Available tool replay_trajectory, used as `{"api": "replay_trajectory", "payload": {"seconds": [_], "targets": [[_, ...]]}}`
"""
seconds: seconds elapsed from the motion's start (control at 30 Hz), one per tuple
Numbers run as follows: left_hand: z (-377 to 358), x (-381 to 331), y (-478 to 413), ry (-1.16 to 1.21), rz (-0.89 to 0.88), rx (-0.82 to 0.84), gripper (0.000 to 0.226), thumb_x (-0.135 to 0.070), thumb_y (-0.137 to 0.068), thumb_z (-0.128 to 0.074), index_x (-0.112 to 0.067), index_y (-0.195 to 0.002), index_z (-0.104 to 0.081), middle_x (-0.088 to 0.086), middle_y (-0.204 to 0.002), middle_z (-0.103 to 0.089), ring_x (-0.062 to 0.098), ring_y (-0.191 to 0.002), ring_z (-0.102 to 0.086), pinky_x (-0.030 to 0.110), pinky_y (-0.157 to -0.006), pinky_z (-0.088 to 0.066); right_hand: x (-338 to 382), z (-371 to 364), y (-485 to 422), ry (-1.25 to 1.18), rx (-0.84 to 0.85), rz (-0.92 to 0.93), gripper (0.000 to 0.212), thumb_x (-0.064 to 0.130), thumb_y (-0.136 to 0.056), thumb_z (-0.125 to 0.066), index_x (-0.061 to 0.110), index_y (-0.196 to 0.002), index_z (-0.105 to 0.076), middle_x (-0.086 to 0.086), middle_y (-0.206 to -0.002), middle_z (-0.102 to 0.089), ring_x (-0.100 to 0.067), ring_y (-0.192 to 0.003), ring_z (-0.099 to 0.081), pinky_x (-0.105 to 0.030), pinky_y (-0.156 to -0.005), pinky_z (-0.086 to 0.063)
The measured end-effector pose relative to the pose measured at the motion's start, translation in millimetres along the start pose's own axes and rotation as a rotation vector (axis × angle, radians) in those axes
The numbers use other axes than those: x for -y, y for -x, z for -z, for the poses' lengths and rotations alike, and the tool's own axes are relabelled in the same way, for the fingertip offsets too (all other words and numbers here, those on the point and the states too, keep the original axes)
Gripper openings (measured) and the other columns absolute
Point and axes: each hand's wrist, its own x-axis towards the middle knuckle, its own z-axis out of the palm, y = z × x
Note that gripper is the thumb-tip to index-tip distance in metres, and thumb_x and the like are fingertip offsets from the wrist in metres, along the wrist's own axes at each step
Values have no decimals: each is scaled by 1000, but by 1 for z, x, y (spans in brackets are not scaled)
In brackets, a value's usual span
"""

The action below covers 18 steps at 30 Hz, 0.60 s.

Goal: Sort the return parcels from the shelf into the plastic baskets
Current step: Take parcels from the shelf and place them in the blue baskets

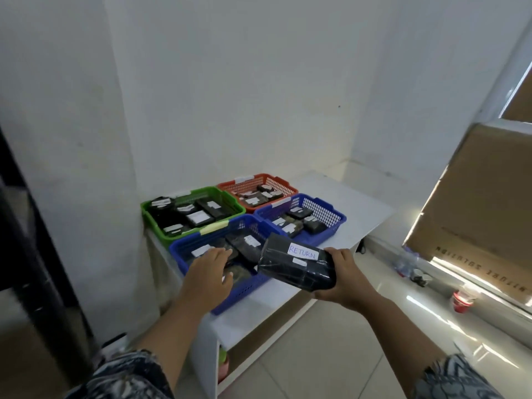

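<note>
A black wrapped parcel with a white label reading RETURN is clamped in the right hand, held just above the near right corner of the near blue basket. The left hand lies flat with fingers spread on the black parcels inside that basket, gripping nothing. Beyond it sit a green basket on the left, a second blue basket on the right and a red basket farthest back, all holding dark labelled parcels. The four stand close together on a white surface against a white wall. A cardboard box leans at far right.
</note>
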Motion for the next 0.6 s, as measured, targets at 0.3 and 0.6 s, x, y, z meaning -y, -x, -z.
{"api": "replay_trajectory", "payload": {"seconds": [0.3,0.6], "targets": [[-52,6,-127,9,-11,14,51,-24,-89,-53,-13,-138,-43,2,-136,-48,18,-128,-41,34,-104,-35,-54,-2,-103,1,46,-32,101,46,-58,-84,26,-139,-27,3,-134,-31,-12,-116,-42,-27,-95,-49],[-133,-2,-240,17,118,20,55,-26,-91,-51,-12,-142,-37,5,-145,-39,19,-134,-33,34,-108,-31,-143,12,-239,68,188,72,92,37,-65,-84,27,-138,-29,5,-137,-33,-6,-112,-39,-18,-91,-44]]}}
